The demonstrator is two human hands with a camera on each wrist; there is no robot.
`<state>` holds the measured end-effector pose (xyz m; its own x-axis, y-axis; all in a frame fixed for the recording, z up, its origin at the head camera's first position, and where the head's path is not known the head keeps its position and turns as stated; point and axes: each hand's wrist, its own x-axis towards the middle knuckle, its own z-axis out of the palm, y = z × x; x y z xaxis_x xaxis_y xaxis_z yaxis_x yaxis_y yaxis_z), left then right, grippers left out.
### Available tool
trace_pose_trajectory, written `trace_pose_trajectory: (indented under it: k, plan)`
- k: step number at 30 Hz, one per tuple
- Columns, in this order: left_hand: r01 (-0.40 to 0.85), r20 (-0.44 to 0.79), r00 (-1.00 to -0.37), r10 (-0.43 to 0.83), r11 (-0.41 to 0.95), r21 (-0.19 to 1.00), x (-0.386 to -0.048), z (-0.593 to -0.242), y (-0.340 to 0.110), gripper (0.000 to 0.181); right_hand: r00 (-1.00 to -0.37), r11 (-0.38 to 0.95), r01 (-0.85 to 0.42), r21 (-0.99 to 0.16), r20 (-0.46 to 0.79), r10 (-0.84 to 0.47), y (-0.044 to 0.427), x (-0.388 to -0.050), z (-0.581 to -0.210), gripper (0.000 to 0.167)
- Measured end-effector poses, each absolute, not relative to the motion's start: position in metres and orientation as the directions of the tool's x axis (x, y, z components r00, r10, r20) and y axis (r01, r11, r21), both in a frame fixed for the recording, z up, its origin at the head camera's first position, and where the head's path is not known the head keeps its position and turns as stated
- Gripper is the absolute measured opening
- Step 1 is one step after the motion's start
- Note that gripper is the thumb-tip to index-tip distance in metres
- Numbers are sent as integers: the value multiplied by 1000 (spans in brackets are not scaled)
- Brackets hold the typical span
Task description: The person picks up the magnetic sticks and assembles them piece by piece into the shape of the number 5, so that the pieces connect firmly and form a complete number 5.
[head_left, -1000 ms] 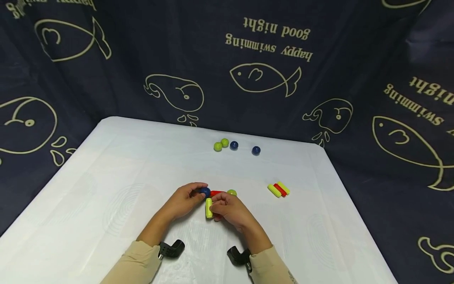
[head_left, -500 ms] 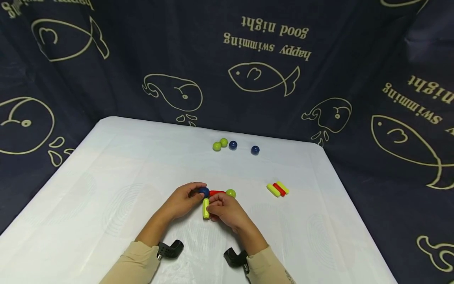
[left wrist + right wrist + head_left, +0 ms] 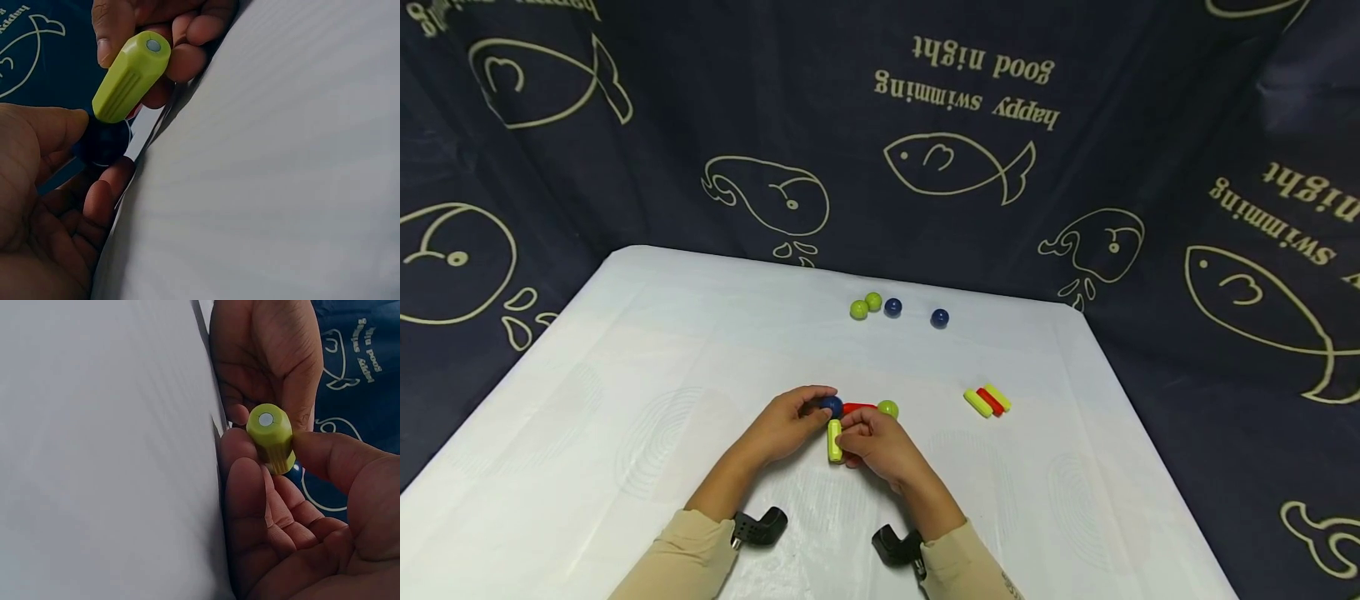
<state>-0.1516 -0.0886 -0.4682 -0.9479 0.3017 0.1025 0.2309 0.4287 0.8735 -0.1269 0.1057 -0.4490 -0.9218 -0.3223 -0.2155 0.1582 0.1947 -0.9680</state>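
Note:
Between the thumb and fingers of my left hand (image 3: 788,423) is a dark blue ball (image 3: 832,407), pinched near the table's middle. A red stick (image 3: 859,407) runs from that ball toward a green ball (image 3: 888,409) on its right. My right hand (image 3: 880,442) pinches a yellow-green stick (image 3: 835,442), whose far end meets the blue ball. In the left wrist view, the yellow-green stick (image 3: 132,78) shows grooved sides and a round grey disc in its near end. The right wrist view shows the same stick (image 3: 270,437) end-on, mostly covering the blue ball.
Two green balls (image 3: 860,309) and two blue balls (image 3: 940,317) lie toward the back of the white table (image 3: 715,333). To the right, two yellow-green sticks and a red stick (image 3: 990,402) lie side by side. A dark fish-print cloth (image 3: 850,108) hangs behind.
The right hand has shifted slightly left with the yellow-green stick, bringing it up under the blue ball. More of the green ball now shows. The left hand has stayed almost still.

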Motion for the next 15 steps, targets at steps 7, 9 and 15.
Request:
trace_pose_trajectory:
  k: [7,9,15]
  plan:
    - [229,100,-949,298,438,869,-152,-468,-89,32,-922,184,164,-969,-217,-322,106,-127,-450,27]
    - [227,98,-950,298,439,869,-152,-468,-89,32,-921,187,164,-969,-218,-322,106,-127,-451,27]
    - [229,101,-949,298,430,873,-151,-467,-88,32,-915,167,171,-971,-220,-337,106,-128,-453,27]
